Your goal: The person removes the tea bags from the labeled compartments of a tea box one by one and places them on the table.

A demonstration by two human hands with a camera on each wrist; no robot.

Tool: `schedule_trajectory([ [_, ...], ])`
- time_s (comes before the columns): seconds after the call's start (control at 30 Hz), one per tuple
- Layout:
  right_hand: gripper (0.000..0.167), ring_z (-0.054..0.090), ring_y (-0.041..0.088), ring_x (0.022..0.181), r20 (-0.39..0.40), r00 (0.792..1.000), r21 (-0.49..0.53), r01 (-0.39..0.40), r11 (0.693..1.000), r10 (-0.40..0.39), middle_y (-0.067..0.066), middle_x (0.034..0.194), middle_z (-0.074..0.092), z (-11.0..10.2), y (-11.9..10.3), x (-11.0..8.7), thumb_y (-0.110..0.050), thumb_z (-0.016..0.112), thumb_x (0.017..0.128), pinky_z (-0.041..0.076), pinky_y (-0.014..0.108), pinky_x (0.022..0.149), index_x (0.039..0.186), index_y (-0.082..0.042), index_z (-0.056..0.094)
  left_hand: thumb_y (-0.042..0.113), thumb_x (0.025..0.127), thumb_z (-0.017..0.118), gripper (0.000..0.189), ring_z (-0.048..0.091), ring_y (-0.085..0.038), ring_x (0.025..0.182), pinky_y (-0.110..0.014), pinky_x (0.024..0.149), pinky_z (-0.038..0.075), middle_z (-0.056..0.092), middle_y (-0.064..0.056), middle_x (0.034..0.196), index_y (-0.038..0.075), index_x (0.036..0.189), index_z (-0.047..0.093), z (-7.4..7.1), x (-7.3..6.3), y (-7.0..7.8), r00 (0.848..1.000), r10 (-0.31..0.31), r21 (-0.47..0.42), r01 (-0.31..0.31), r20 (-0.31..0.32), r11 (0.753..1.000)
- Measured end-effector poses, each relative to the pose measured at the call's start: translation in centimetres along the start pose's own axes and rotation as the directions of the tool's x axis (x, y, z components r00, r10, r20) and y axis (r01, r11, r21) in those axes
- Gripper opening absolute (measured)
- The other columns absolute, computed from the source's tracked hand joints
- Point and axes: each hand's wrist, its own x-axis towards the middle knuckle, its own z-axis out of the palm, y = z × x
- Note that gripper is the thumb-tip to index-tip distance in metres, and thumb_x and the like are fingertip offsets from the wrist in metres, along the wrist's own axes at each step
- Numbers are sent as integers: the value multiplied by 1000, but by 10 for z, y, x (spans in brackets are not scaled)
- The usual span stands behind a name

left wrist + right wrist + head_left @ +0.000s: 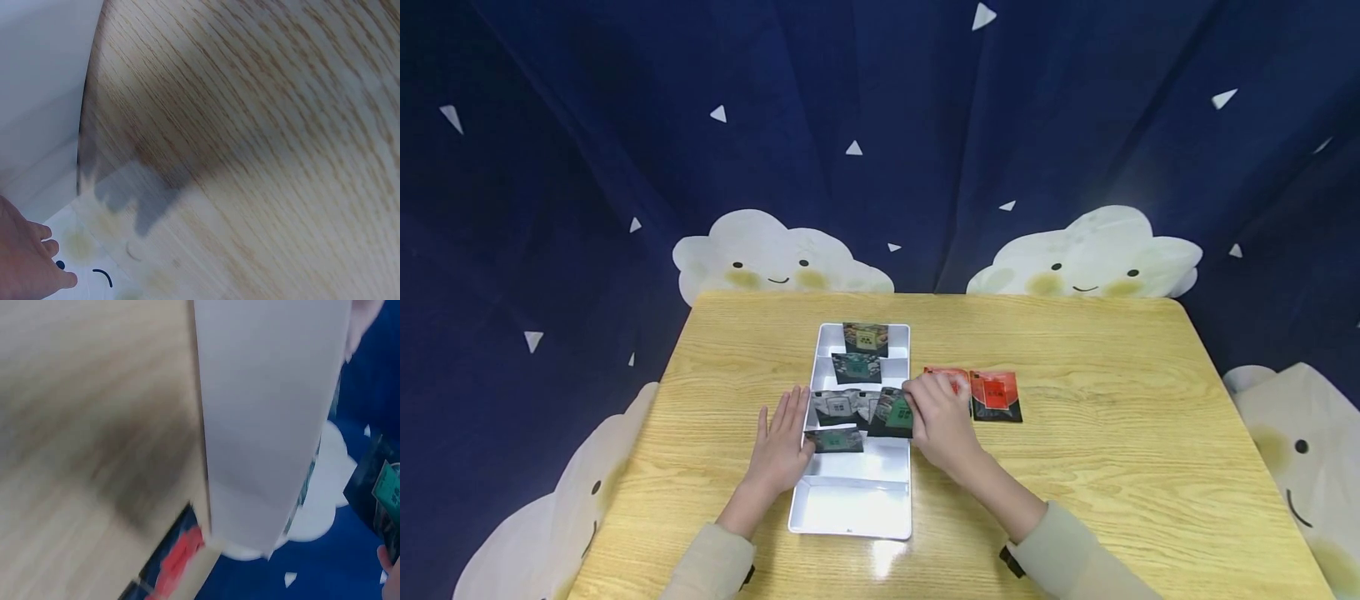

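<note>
My right hand (943, 425) pinches a dark sachet with a green label (892, 413) by its right edge, over the right side of a white divided tray (850, 510). In the right wrist view the sachet (389, 490) shows beside the tray's tall outer wall (265, 419). My left hand (781, 454) rests along the tray's left rim with fingers straight. Close to its thumb leans another green-labelled sachet (835, 440). Grey-labelled sachets (837, 407) stand in the compartment behind, partly overlapped by the held one.
Farther back in the tray are a teal-labelled sachet (856, 367) and a yellow-labelled one (866, 338). Right of the tray, a red and black sachet (996, 396) lies on the wooden table (1112, 417), with a second red one (951, 372) partly hidden by my right hand.
</note>
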Motion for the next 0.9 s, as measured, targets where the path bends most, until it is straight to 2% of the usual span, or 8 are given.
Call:
schedule_trajectory([
  [0.27,12,49,25,81,-34,997,-53,-64,997,63,2,82,56,-20,41,3,-5,49,84,28,53,83,89,-9,59,23,83,48,76,14,-33,138,-55,109,5,14,-14,152,6,147,10,-1,0,2,1000,-8,-5,8,0,1000],
  [0.43,13,47,28,83,-16,990,-76,-143,987,142,5,81,56,-31,71,-2,-1,50,82,23,55,86,89,-8,58,23,84,48,76,13,-32,138,-55,109,5,14,-14,152,7,147,9,-1,0,2,1000,-7,-4,7,2,1000],
  [0.63,11,45,29,86,26,966,-99,-252,963,256,8,83,57,-40,109,-13,-1,50,84,19,56,88,90,-7,57,24,84,48,76,12,-32,138,-55,110,5,14,-14,152,7,147,9,-1,1,2,1000,-10,-4,10,7,1000],
  [0.9,10,44,33,85,78,928,-172,-349,921,366,11,85,58,-47,158,-35,-3,48,85,18,58,87,89,-6,57,23,84,48,77,13,-32,138,-56,109,5,14,-14,152,7,147,9,-2,0,3,1000,-4,-8,4,1,1000],
])
